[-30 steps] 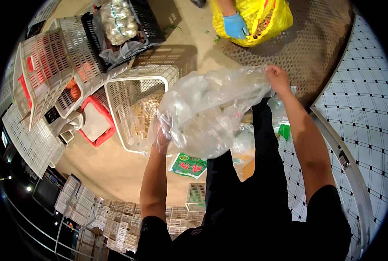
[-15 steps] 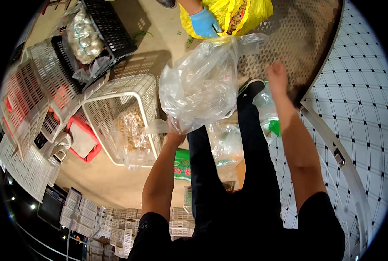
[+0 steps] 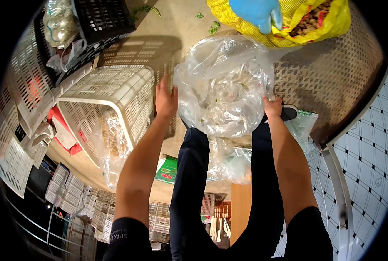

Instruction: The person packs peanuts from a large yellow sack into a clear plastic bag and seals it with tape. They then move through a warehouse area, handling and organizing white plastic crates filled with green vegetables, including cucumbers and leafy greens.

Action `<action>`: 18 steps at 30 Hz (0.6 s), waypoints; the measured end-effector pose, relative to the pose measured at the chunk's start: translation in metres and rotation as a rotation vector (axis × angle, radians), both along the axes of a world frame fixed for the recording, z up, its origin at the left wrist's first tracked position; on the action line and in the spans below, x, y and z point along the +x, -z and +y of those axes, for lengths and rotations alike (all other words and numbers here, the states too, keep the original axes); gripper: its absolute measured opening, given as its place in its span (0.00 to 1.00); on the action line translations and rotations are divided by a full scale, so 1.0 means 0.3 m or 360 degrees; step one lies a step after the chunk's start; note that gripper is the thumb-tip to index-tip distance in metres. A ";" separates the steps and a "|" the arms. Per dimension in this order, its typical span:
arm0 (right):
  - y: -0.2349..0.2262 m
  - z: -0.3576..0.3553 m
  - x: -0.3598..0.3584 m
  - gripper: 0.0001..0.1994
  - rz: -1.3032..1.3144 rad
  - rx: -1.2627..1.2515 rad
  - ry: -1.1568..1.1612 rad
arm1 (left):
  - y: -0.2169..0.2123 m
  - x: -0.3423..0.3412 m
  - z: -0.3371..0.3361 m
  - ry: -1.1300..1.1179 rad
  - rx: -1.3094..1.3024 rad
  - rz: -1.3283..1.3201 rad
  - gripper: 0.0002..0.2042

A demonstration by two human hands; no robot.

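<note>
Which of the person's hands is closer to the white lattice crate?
Left. The left hand hovers open beside the white lattice crate; the right hand grips the clear plastic bag, farther from it.

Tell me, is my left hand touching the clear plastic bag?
Apart. The head view shows the left hand open beside the clear plastic bag, floor showing between.

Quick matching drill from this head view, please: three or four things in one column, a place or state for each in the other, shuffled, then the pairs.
Things:
1. left hand
2. right hand
3. blue-gloved hand
4. white crate

Places or states:
A. on the yellow mesh sack
B. lying tipped on the floor
C. gripping the clear plastic bag
D. open, fingers spread, beside the bag

Pairs: 1-D, 2-C, 3-A, 4-B
</note>
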State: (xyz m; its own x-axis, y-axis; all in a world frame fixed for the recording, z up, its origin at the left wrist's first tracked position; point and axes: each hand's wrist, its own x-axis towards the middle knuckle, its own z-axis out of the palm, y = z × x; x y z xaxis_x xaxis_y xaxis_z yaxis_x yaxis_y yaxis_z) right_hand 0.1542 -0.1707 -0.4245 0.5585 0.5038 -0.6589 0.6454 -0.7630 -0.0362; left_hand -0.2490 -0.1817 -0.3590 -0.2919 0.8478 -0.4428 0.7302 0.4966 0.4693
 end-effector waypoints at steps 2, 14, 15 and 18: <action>0.049 0.027 -0.022 0.38 -0.0036 -0.0072 -0.0008 | 0.142 -0.019 0.092 -0.0136 -0.0164 0.0044 0.34; 0.079 0.130 0.101 0.17 0.0372 0.0129 -0.0292 | 0.336 0.127 0.321 -0.0204 -0.0962 -0.0408 0.21; 0.064 0.181 0.118 0.17 0.0271 0.0030 -0.0384 | 0.357 0.094 0.320 -0.0309 -0.0945 -0.0365 0.18; 0.017 0.281 0.161 0.17 0.0469 -0.0159 -0.0215 | 0.324 0.057 0.369 -0.0246 -0.0936 -0.0246 0.19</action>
State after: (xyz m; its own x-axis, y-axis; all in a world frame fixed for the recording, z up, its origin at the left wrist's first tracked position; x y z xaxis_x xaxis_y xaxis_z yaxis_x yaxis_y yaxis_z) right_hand 0.2024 -0.0864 -0.4297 0.2691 0.4852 -0.8320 0.7138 -0.6805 -0.1659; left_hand -0.2319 -0.0709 -0.4564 -0.2868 0.4023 -0.8694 0.5748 0.7983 0.1798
